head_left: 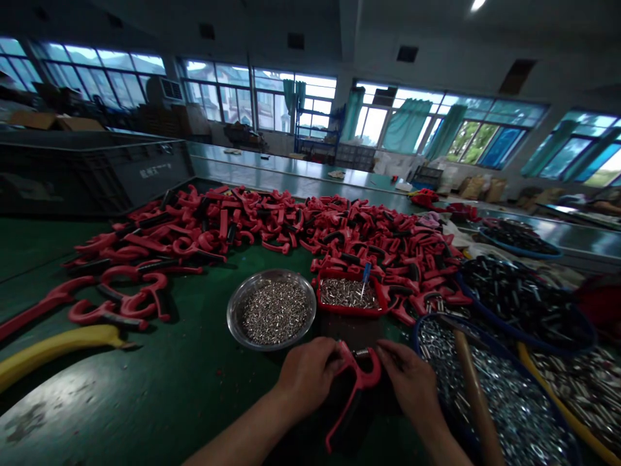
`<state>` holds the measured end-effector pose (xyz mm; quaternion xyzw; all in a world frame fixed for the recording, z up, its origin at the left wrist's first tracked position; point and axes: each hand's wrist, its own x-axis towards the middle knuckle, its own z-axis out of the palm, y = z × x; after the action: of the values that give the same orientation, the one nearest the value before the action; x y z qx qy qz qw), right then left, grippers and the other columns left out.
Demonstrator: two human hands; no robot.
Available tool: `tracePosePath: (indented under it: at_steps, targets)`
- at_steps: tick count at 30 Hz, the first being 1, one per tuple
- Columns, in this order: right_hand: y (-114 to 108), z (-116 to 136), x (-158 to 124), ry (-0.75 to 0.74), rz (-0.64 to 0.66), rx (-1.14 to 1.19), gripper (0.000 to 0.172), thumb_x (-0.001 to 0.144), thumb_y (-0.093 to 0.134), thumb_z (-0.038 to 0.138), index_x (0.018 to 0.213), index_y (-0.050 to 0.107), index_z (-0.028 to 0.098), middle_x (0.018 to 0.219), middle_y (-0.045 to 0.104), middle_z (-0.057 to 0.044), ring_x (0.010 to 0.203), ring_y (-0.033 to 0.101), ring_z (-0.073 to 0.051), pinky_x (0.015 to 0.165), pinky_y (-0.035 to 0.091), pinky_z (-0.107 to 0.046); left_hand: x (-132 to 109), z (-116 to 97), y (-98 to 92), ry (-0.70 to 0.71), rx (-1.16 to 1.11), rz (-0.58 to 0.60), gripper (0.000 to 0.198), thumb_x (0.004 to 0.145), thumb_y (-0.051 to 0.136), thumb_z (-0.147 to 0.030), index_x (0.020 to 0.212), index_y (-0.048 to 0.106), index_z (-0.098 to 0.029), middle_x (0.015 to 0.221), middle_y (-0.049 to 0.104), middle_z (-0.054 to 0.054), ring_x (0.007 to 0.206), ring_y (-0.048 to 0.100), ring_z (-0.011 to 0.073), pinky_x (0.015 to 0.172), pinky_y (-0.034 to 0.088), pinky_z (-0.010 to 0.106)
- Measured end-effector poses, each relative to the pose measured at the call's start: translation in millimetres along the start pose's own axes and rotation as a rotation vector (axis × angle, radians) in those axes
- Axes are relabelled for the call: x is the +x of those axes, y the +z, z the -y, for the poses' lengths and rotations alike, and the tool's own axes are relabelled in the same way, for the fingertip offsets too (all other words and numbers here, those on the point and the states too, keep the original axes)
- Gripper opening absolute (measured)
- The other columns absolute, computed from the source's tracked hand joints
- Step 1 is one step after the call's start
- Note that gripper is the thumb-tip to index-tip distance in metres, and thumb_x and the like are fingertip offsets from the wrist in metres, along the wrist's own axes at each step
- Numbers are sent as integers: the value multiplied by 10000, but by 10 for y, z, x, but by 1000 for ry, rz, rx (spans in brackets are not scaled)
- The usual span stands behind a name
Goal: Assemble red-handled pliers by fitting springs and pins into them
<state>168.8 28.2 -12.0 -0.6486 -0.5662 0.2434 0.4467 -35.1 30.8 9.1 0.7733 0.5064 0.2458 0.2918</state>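
My left hand (308,374) is closed around the upper part of a red plastic handle piece (356,388) with a black grip, low in the middle of the view. My right hand (412,382) pinches a small metal part (361,353) at the top of the same red piece. Just beyond my hands stand a round metal bowl (272,310) full of small silver pins and a red tray (348,294) holding more small metal parts.
A big heap of red handle pieces (291,226) covers the green table behind. Blue-rimmed basins (485,388) of metal parts and a wooden hammer handle (473,388) lie at the right. A yellow piece (53,349) lies at the left; a dark crate (97,171) stands back left.
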Motion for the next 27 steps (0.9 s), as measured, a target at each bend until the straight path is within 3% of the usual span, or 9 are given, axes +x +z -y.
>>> tracePosePath:
  at_steps: [11, 18, 27]
  targets:
    - [-38, -60, 19, 138, 99, 128, 318, 680, 596, 424, 843, 656, 156, 808, 695, -78, 750, 635, -232, 657, 507, -330, 22, 15, 12, -16, -33, 11, 96, 792, 497, -243, 847, 575, -227, 856, 616, -19, 786, 558, 140, 676, 386, 220]
    - [-14, 2, 33, 73, 83, 58, 257, 666, 593, 402, 786, 652, 182, 762, 684, -56, 730, 624, -223, 670, 495, -324, 17, 23, 28, -13, -53, 5, 100, 792, 505, -237, 863, 576, -238, 870, 618, -30, 802, 562, 133, 694, 387, 216]
    - [42, -97, 32, -67, 57, -51, 280, 719, 558, 394, 879, 649, 184, 862, 672, -74, 787, 616, -223, 712, 484, -345, 7, -4, -2, -14, -29, 17, 102, 806, 488, -258, 852, 572, -224, 860, 613, -22, 784, 558, 133, 665, 389, 213]
